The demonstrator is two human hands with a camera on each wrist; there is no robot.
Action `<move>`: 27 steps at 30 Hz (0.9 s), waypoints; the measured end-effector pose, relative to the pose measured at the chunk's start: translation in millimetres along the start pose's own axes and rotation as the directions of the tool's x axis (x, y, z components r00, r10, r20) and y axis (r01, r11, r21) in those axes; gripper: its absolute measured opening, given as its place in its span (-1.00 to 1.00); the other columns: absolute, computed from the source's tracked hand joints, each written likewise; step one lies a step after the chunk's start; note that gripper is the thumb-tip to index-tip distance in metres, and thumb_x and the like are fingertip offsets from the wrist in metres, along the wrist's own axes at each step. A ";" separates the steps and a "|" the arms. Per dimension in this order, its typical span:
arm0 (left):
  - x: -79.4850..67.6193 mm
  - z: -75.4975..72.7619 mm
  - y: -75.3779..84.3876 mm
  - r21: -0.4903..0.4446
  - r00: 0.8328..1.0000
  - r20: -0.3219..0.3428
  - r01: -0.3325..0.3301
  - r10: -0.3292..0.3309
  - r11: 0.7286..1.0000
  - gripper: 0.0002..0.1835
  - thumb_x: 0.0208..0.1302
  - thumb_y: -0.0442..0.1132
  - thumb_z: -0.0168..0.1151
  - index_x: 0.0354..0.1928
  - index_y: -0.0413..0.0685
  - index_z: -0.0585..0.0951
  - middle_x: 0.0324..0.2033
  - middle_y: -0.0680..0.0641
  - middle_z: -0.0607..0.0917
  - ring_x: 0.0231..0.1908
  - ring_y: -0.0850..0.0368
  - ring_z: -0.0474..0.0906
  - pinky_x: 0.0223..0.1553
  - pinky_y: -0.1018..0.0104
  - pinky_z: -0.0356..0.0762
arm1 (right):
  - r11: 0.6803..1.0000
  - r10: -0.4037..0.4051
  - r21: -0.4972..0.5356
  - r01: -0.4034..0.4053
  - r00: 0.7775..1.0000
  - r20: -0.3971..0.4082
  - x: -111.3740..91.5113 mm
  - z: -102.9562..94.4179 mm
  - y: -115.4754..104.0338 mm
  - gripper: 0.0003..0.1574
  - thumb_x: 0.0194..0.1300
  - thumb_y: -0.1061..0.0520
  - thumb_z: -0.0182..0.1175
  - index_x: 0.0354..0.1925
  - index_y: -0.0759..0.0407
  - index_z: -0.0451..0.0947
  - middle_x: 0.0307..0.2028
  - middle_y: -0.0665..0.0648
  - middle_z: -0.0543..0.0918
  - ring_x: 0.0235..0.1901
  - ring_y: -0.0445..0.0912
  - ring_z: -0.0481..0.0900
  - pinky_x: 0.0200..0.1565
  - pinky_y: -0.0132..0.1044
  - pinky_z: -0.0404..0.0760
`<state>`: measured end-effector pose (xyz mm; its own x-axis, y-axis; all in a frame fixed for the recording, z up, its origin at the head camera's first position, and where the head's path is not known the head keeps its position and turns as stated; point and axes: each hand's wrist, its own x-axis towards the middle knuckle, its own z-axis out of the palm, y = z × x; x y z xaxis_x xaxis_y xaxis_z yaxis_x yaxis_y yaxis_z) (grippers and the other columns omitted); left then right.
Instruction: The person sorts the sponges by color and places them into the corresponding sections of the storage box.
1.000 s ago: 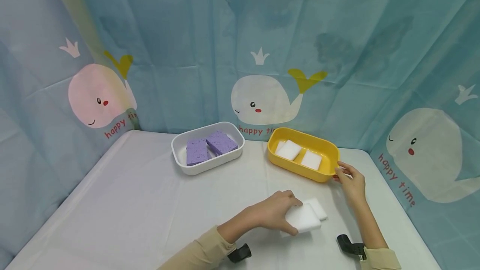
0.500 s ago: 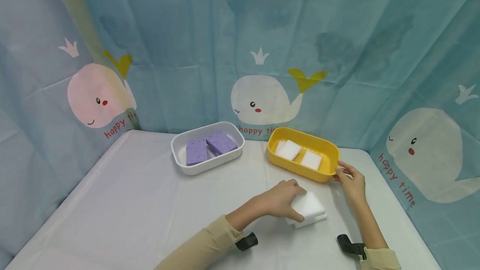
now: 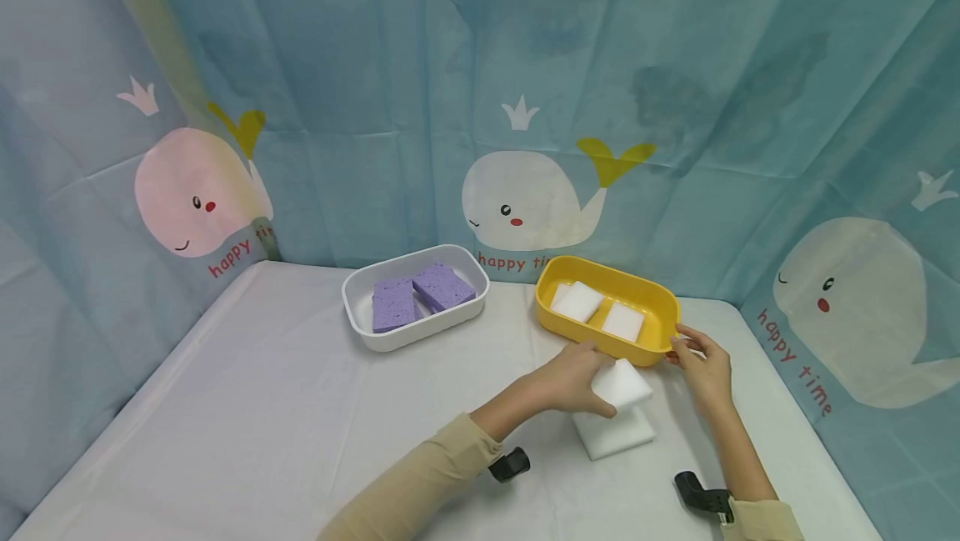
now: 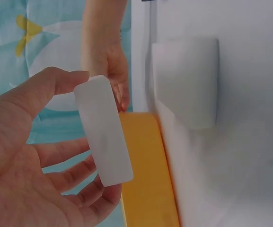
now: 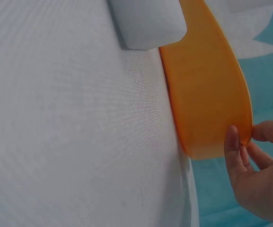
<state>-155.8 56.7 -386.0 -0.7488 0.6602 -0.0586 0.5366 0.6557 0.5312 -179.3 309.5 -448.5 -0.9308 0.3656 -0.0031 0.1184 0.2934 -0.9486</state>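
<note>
My left hand (image 3: 572,378) grips a white sponge block (image 3: 622,384) between thumb and fingers, just in front of the yellow tray (image 3: 576,330). In the left wrist view the same sponge block (image 4: 103,132) stands on edge between the thumb and several fingertips. Below it on the table lies another white sponge block (image 3: 617,434), partly covered by the held one in the head view. With thumb and fingers, my right hand (image 3: 703,368) pinches the near right corner of the tray's rim, also seen in the right wrist view. Several white sponge blocks (image 3: 622,321) lie inside the tray.
To the left of the yellow tray stands a white tray (image 3: 386,343) with purple sponges (image 3: 444,285) in it. A white cloth (image 3: 247,408) covers the table. Behind and at the sides hangs a blue curtain (image 3: 360,182) printed with whales.
My left hand has carried the white sponge block away from me and slightly right, toward the yellow tray, uncovering more of the block beneath. The right hand stays on the rim.
</note>
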 end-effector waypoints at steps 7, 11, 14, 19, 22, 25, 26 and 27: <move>11.9 -1.9 -2.1 0.009 1.000 -0.031 0.000 0.001 1.000 -0.28 0.22 -0.04 0.59 0.37 -0.16 0.59 0.19 -0.07 0.65 0.07 0.23 0.51 0.01 0.52 0.50 | 1.000 -0.012 0.020 0.012 1.000 0.003 -0.6 0.2 0.3 -0.44 0.60 0.21 0.13 0.42 0.47 0.39 -0.15 0.08 0.49 -0.41 -0.38 0.65 -0.20 -0.55 0.71; 18.0 -3.4 -2.7 0.016 0.999 -0.040 -0.001 0.002 1.000 -0.27 0.23 -0.03 0.58 0.38 -0.16 0.59 0.20 -0.09 0.63 0.05 0.23 0.50 0.02 0.51 0.50 | 1.000 -0.016 0.009 0.016 1.000 0.003 -1.8 0.0 0.5 -0.43 0.61 0.19 0.12 0.42 0.46 0.39 -0.14 0.09 0.49 -0.41 -0.38 0.65 -0.19 -0.56 0.71; 22.4 -4.3 -2.9 0.020 0.999 -0.045 0.006 -0.005 1.000 -0.31 0.23 -0.02 0.58 0.34 -0.18 0.61 0.15 -0.10 0.62 -0.03 0.24 0.47 -0.05 0.52 0.49 | 1.000 -0.020 0.004 0.020 1.000 0.000 -2.2 -0.2 0.8 -0.44 0.61 0.20 0.12 0.42 0.46 0.40 -0.15 0.09 0.49 -0.41 -0.37 0.66 -0.19 -0.55 0.71; 29.6 -7.4 -1.2 0.022 0.998 -0.053 0.015 -0.014 1.000 -0.32 0.22 -0.02 0.59 0.30 -0.21 0.63 0.13 -0.10 0.63 -0.05 0.23 0.47 -0.05 0.53 0.48 | 1.000 -0.026 -0.001 0.026 1.000 -0.006 -2.4 -0.4 1.1 -0.45 0.60 0.20 0.12 0.42 0.45 0.41 -0.16 0.07 0.50 -0.42 -0.38 0.65 -0.19 -0.55 0.71; 34.5 -10.9 0.1 0.044 0.998 -0.065 0.014 -0.011 0.999 -0.32 0.23 -0.01 0.58 0.30 -0.20 0.63 0.13 -0.10 0.65 -0.01 0.20 0.50 -0.01 0.50 0.47 | 0.999 -0.036 0.007 0.036 0.999 -0.007 -2.3 -0.6 1.3 -0.45 0.60 0.21 0.12 0.41 0.47 0.41 -0.18 0.05 0.50 -0.42 -0.39 0.65 -0.20 -0.55 0.71; 39.9 -15.2 1.2 0.067 0.997 -0.082 0.015 -0.009 0.998 -0.33 0.23 0.02 0.58 0.29 -0.18 0.64 0.12 -0.09 0.66 0.01 0.16 0.50 -0.01 0.46 0.44 | 0.999 -0.042 0.021 0.042 0.999 -0.008 -2.0 -0.4 1.0 -0.46 0.59 0.24 0.13 0.40 0.48 0.42 -0.20 0.03 0.51 -0.43 -0.39 0.66 -0.21 -0.55 0.72; 41.7 -16.6 1.4 0.073 0.996 -0.087 0.015 -0.009 0.997 -0.34 0.23 0.02 0.58 0.28 -0.18 0.65 0.11 -0.09 0.66 -0.01 0.16 0.50 -0.03 0.46 0.43 | 0.999 -0.042 0.022 0.042 0.999 -0.007 -2.1 -0.3 0.6 -0.46 0.59 0.24 0.13 0.40 0.48 0.42 -0.20 0.03 0.51 -0.43 -0.39 0.66 -0.21 -0.55 0.72; 43.8 -17.8 1.3 0.077 0.996 -0.093 0.016 -0.009 0.997 -0.34 0.23 0.03 0.58 0.27 -0.18 0.66 0.09 -0.08 0.66 -0.02 0.17 0.49 -0.03 0.46 0.41 | 0.999 -0.040 0.024 0.040 0.999 -0.007 -1.9 -0.2 0.4 -0.46 0.59 0.24 0.13 0.40 0.48 0.42 -0.21 0.03 0.51 -0.43 -0.39 0.66 -0.21 -0.55 0.72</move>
<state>-194.8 80.0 -372.8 -0.7865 0.6175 0.0158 0.5531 0.6926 0.4631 -177.4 309.1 -448.9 -0.9323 0.3599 0.0372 0.0726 0.2868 -0.9552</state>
